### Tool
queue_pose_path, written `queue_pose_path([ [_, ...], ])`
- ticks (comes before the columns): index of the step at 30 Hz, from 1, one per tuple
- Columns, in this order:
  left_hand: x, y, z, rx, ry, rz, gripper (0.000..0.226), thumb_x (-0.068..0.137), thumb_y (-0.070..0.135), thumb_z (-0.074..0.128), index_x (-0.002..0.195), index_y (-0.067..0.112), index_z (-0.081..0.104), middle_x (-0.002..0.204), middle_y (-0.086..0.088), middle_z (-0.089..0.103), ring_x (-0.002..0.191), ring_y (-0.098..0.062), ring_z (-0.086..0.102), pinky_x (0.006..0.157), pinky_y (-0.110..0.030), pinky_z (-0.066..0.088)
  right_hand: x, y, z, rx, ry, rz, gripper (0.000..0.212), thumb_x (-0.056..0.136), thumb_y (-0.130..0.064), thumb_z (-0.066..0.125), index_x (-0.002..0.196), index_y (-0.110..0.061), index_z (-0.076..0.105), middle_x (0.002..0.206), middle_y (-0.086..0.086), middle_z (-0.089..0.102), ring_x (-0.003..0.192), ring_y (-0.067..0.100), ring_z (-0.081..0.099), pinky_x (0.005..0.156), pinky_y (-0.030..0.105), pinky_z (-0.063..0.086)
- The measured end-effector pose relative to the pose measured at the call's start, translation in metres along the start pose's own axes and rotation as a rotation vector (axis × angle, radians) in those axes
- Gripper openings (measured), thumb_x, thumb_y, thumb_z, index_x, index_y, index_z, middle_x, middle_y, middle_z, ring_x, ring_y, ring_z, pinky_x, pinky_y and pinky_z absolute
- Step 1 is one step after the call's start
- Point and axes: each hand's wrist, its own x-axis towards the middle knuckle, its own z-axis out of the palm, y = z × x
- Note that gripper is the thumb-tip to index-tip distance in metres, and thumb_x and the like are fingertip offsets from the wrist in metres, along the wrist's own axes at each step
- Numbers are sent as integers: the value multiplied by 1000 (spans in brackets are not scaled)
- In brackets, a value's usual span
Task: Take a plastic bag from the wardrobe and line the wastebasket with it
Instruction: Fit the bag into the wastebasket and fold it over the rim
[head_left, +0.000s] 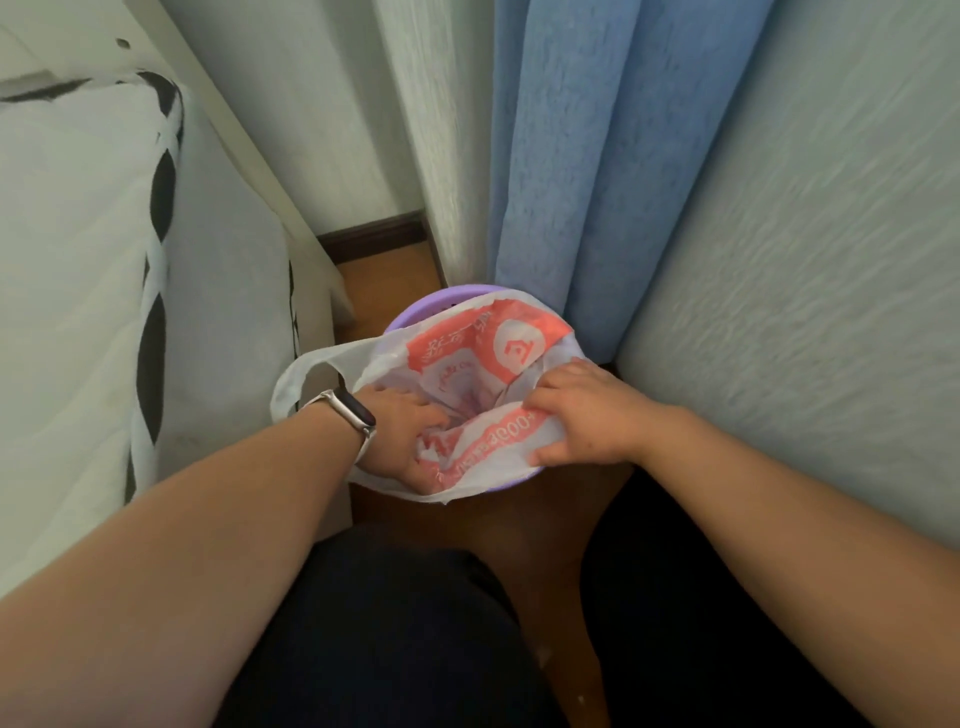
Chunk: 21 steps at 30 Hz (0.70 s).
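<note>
A purple round wastebasket (415, 312) stands on the wooden floor between the bed and the curtain. A white plastic bag (488, 338) with orange-red print is spread inside it, its mouth wide. One bag handle (298, 376) hangs out over the left side. My left hand (402, 431), with a watch on the wrist, reaches down into the bag at its near-left side and presses the plastic. My right hand (582, 410) grips the bag's edge at the near-right rim of the wastebasket. Most of the basket's wall is hidden under the bag.
A bed with white and black bedding (104, 291) fills the left side. A blue curtain (597, 171) and a pale textured wall (805, 260) close off the right. Dark baseboard (374, 236) and a strip of wooden floor (395, 275) lie behind the basket. My dark-clothed knees are below.
</note>
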Motion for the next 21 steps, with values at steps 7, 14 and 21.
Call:
queue_pose_path([
  [7,4,4,7,69,52,17,79,71,81,49,140,45,34,142,12,46,134,-21,38,116,-51,21,1,3,2,14,-49,-22,89,58,-88,34,127,-35,53,115,-6,54,112,19,45,106,42,32],
  [14,3,3,1,155,212,11,29,95,48,44,119,37,56,122,11,62,123,-19,51,116,-50,18,7,4,2,-32,137,-79,23,83,-45,58,98,-30,68,80,-8,50,85,19,49,96,40,38],
  [21,11,-7,-6,-210,693,3,13,95,38,52,96,36,65,109,11,68,114,-17,56,114,-48,24,17,19,-2,155,543,-53,30,82,-30,57,102,-16,74,93,3,69,90,29,60,81,39,51],
])
